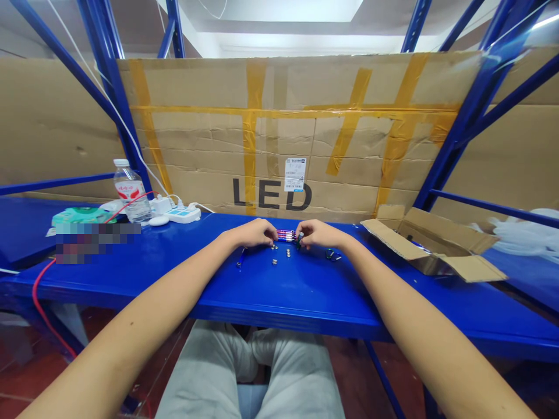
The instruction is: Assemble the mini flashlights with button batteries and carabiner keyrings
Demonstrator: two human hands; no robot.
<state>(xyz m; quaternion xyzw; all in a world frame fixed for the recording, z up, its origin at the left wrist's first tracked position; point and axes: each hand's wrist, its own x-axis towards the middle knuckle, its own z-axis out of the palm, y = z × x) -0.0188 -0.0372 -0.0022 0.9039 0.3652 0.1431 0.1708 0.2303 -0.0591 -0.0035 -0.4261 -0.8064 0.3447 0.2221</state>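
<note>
Between my two hands lies a row of thin red, blue and silver rods [286,235] on the blue table. My left hand [258,233] is at their left end with fingers pinched together; what the fingertips hold, if anything, is too small to make out. At the right end, my right hand [321,234] pinches a small dark green piece with a greyish top [300,239]. Small silver pieces [288,253] sit in little groups just in front. A slim blue piece [240,258] lies left of them, and dark looped clips [333,255] lie under my right wrist.
An open cardboard box [430,241] stands on the right of the table [279,297]. At left are a water bottle [131,192], a green packet [82,216], a white power strip [183,214] and a red cable [37,297]. A large taped cardboard panel [196,151] stands behind, between blue posts.
</note>
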